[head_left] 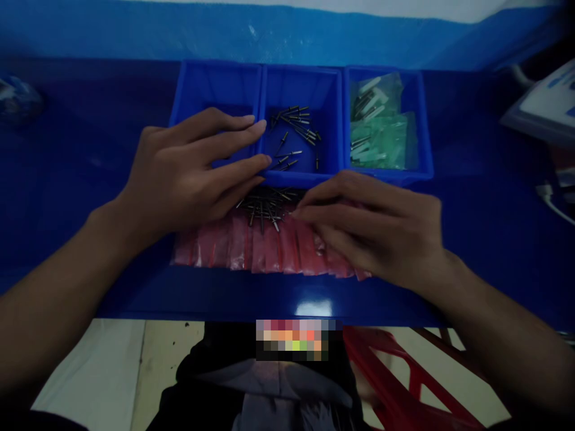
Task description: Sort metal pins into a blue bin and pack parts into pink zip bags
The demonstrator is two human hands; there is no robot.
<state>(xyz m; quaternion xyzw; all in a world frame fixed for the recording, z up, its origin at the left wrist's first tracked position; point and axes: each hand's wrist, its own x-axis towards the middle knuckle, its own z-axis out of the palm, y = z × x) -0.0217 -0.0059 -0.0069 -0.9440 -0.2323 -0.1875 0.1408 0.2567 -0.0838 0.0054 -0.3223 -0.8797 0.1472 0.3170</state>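
My left hand (193, 167) reaches across the front of the left blue bin (220, 84), fingers stretched out and a little apart, tips by the wall of the middle blue bin (303, 87). Dark blind rivets (299, 123) lie scattered in that middle bin. In front of it is a pile of more rivets (265, 209), on top of a row of small pink plastic bags (265, 251). Over the right end of the bags, my right hand (372, 221) is closed in a pinch at the pile's edge. What its fingertips hold is too small to make out.
The right blue bin (424, 131) contains green-tinted plastic bags (381, 140) of parts. A white cable plug (544, 191) and a wrapped white item (545, 99) are at the right. A dark bundle (18, 99) sits far left. Below the table edge stands a red stool (399, 377).
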